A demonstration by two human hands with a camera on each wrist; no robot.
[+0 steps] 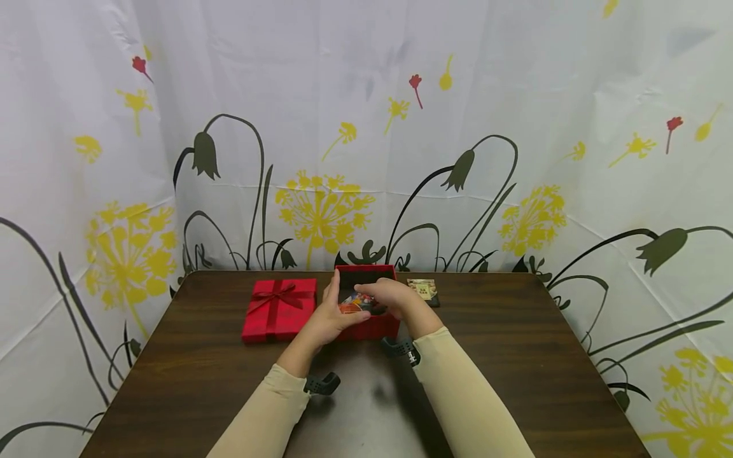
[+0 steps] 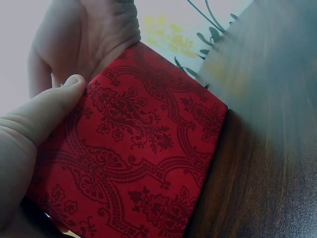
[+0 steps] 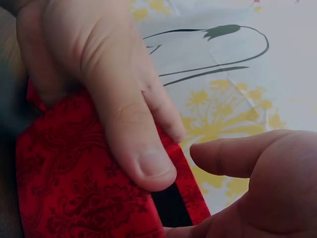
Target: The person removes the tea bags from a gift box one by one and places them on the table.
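Observation:
A red box [image 1: 372, 329] with a dark damask pattern stands at the back of the table, its top open and its inside black. In it lies a colourful orange and blue packet [image 1: 352, 301]. At the box's left front corner is my left hand [image 1: 329, 318], the fingers straight along the left side and the thumb stretched over the front. My right hand [image 1: 395, 296] reaches over the right wall, just above the packet. Its thumb [image 3: 143, 153] lies over the rim, and some of its fingers are hidden, so whether it holds anything does not show.
To the left lies a red lid [image 1: 294, 321] with a dark red ribbon bow. A small dark packet with a pale label [image 1: 424, 291] is right of the box. Behind the dark wooden table [image 1: 200, 375] hangs a white curtain [image 1: 343, 83] with printed flowers.

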